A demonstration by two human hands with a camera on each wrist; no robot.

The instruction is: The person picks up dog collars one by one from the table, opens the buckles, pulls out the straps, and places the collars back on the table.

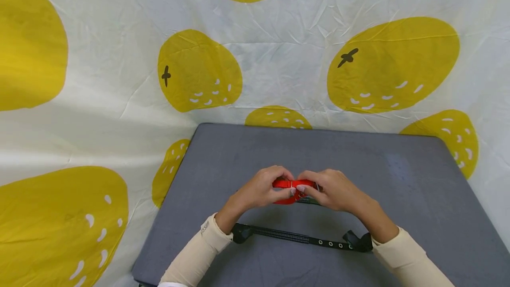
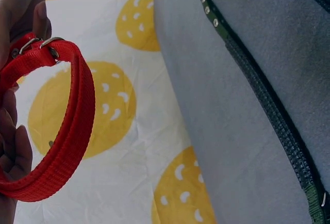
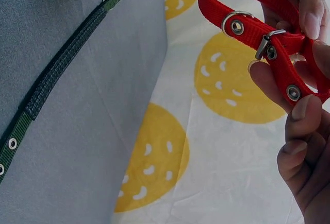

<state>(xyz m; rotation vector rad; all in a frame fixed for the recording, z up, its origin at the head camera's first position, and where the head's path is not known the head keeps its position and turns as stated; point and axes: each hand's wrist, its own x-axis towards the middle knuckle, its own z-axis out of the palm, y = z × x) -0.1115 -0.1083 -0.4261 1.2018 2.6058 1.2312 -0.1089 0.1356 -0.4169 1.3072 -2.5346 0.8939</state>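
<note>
A red collar (image 1: 284, 184) with metal eyelets is held in the air above the grey table, bent into a loop. My left hand (image 1: 264, 187) pinches its left side between thumb and fingers. On the other side, close by, my right hand (image 1: 332, 189) pinches the collar near its metal buckle (image 3: 268, 44). A D-ring (image 3: 237, 22) sits beside the buckle. The eyeleted end (image 3: 286, 74) of the strap runs at the buckle; whether the prong is through an eyelet, I cannot tell.
Behind the hands, a green collar (image 2: 247, 74) with dark padding and eyelets lies on the grey table (image 1: 338, 149). A second dark eyeleted collar (image 1: 287, 234) lies nearer, below the forearms. A white curtain (image 1: 279, 70) with yellow fruit print surrounds the table.
</note>
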